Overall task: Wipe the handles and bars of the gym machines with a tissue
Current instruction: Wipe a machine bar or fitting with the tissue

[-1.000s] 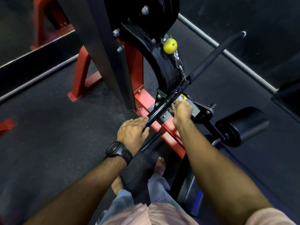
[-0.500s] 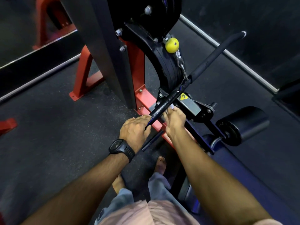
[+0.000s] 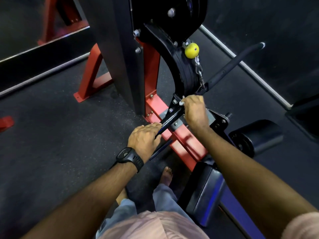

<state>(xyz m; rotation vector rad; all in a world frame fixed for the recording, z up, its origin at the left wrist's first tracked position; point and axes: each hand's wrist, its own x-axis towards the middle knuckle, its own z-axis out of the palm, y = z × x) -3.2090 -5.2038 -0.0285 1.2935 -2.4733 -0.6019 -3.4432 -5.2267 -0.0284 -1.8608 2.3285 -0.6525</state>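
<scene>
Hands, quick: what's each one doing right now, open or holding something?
Left hand: grips the black bar.
Right hand: holds a white tissue against it.

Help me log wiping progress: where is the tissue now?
Head view, right of centre: the tissue peeks from the right hand gripping the black bar, below the yellow ball.

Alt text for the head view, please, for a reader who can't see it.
A person's right hand presses a white tissue against a black exercise bar while the left hand holds the bar's near end. A yellow ball sits above them.
</scene>
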